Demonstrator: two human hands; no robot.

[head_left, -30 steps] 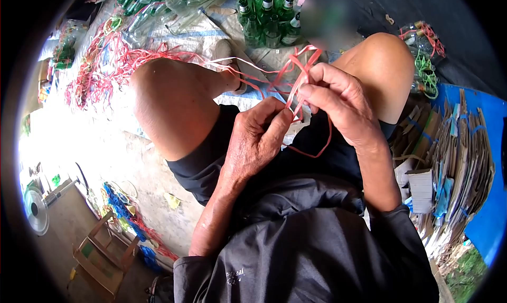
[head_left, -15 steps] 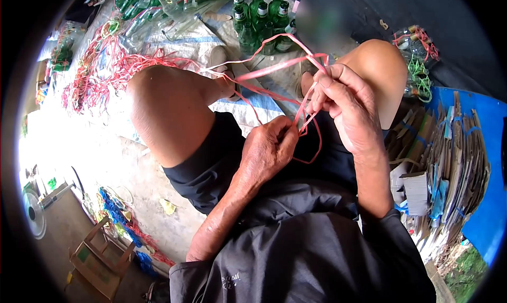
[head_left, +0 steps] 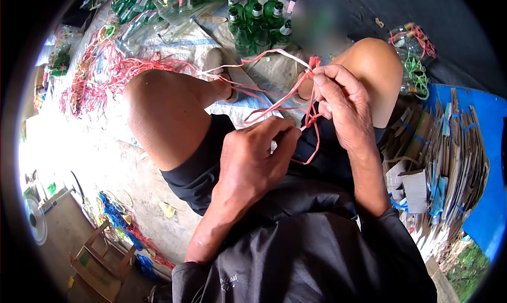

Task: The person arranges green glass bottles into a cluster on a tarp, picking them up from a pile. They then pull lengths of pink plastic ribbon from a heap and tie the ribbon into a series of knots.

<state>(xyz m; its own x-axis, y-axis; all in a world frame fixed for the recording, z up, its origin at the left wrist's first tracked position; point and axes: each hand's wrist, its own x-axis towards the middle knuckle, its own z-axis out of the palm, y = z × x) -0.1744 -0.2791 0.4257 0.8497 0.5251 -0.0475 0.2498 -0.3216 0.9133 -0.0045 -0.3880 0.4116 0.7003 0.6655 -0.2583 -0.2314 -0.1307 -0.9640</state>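
Observation:
Pink plastic twine (head_left: 285,95) runs between my hands in loops, with a knot near my right fingertips. My right hand (head_left: 346,100) pinches the twine beside that knot, above my right thigh. My left hand (head_left: 259,152) is closed on a lower stretch of the twine over my lap, its fingertips partly hidden behind the back of the hand. From the knot a strand stretches left past my shin toward a tangled heap of pink twine (head_left: 121,65) on the ground. A small loop dangles below my right hand.
Green bottles (head_left: 257,20) stand grouped ahead of my feet. More glass bottles (head_left: 140,5) lie in a pile at upper left. Bundled flat cardboard (head_left: 457,155) is at my right by a blue panel (head_left: 488,129). A wooden stool (head_left: 103,263) lies at lower left.
The twine between my hands has drawn into a tighter knot near my right fingers. My left hand has rolled over, its back now turned more toward me; my right hand shifted slightly.

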